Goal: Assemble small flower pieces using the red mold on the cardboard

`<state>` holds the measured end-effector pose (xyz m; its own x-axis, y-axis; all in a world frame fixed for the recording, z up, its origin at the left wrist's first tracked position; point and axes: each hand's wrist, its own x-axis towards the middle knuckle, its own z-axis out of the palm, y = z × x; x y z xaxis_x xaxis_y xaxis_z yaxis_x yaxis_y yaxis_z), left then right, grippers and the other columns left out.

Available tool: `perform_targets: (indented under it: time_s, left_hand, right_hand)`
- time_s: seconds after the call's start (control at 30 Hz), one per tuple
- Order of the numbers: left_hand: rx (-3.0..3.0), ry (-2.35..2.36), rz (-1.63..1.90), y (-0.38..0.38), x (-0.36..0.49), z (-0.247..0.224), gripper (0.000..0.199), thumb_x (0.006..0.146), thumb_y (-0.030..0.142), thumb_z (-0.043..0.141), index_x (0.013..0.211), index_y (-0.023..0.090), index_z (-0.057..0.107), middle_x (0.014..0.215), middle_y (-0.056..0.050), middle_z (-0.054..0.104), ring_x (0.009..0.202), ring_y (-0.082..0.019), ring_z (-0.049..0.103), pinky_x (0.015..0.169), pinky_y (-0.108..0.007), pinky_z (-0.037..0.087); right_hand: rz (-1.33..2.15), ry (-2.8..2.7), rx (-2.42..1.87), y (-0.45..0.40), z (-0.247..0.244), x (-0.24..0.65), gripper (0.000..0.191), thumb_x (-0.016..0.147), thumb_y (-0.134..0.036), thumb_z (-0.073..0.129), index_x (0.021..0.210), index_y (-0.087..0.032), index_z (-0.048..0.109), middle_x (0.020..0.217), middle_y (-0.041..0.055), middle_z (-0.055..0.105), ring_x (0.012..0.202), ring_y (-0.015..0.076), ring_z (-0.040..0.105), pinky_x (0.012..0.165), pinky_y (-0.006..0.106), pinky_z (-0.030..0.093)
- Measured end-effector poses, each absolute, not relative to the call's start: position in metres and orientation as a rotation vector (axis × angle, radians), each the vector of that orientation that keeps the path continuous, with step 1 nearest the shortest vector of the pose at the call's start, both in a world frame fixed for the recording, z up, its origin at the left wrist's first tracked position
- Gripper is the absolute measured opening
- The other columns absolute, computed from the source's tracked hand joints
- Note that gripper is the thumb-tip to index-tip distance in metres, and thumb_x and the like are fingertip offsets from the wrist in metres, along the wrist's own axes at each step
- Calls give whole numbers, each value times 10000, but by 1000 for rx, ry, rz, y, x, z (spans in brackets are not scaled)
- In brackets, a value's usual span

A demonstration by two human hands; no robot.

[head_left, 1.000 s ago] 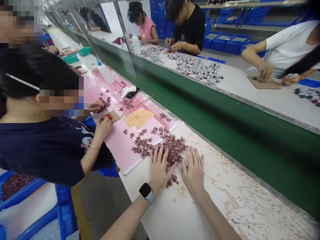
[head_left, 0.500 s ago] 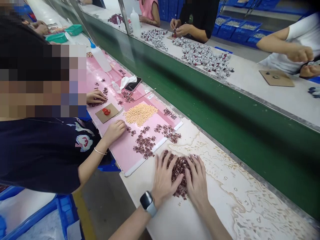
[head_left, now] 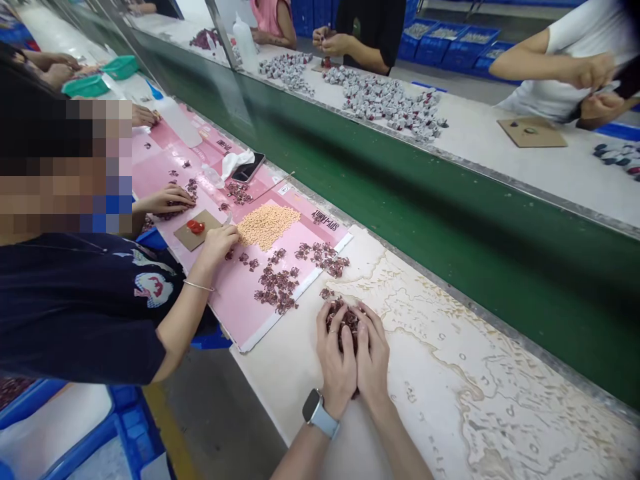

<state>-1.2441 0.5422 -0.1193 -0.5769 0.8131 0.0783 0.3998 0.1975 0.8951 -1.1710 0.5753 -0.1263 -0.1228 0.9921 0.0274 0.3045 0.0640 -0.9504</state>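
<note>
A heap of small maroon-brown pieces [head_left: 347,325] shows between my hands on the map-printed tabletop [head_left: 425,393]. From the left, my left hand [head_left: 336,357], wearing a ring and a smartwatch [head_left: 314,408], curves closed around the heap. My right hand [head_left: 373,353] wraps it from the other side, the two thumbs side by side. Most of the heap is hidden under my palms and fingers. A few stray pieces [head_left: 327,293] lie just beyond my fingertips. Similar maroon pieces [head_left: 277,287] are scattered on the pink sheet [head_left: 235,320] to the left.
A co-worker's hand [head_left: 221,241] is by a pile of tan bits [head_left: 267,225]; a cardboard square [head_left: 187,237] holds a red item. Beyond the green conveyor belt [head_left: 400,200], other people handle parts near grey-white pieces [head_left: 390,100]. Blue crates [head_left: 120,427] stand lower left.
My hands have come together and curled inward, squeezing the spread heap into a narrower one. The co-worker's nearer hand has moved to the tan pile's edge. The view has shifted slightly.
</note>
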Motion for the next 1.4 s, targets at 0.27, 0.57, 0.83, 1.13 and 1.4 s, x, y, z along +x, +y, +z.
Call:
perform_targets:
  time_s: [0.27,0.57,0.83,1.13,1.4]
  left_hand:
    - [905,1823,1567,554,-1220,-109,406,1083,472,537,1248,157,732,1368,-118,691,1310,-228,667,1160,-502,579]
    - [1028,1749,1543,551,-1161,-77,320,1047,422,634,1186,170,775,1336,-101,718,1274,-214,698,1145,-484,604]
    - [1288,1485,1429,477,-999,-42,226,1039,327,637,1163,268,817,1307,-71,741,1255,-187,735,1102,-340,656]
    - [1504,1125,1217,258,-738,-33,223,1011,288,670,1165,350,818,1290,-15,766,1223,-142,750,1052,-194,642]
    - [1589,897,1001,108,-537,-32,210,1033,334,650,1148,296,821,1252,-46,771,1171,-153,768,1007,-259,681]
  right_hand:
    - [1432,-988,-1285,570,-124,-1166,445,1056,-533,624,1317,-179,693,1380,115,711,1276,278,684,1116,564,529]
    - [1448,-564,-1236,554,-93,-1115,484,1001,-563,698,1291,-177,736,1385,122,740,1329,288,678,1184,594,479]
    - [1177,-302,-1280,466,-51,-955,527,903,-629,748,1220,-218,836,1361,141,772,1274,351,723,1121,541,571]
    - [755,-42,-1372,229,-32,-696,516,870,-659,767,1107,-214,877,1288,160,800,1253,371,736,1097,522,597]
    - [491,150,-1397,71,-23,-505,488,878,-645,768,1125,-237,871,1334,139,784,1227,370,749,1086,513,608]
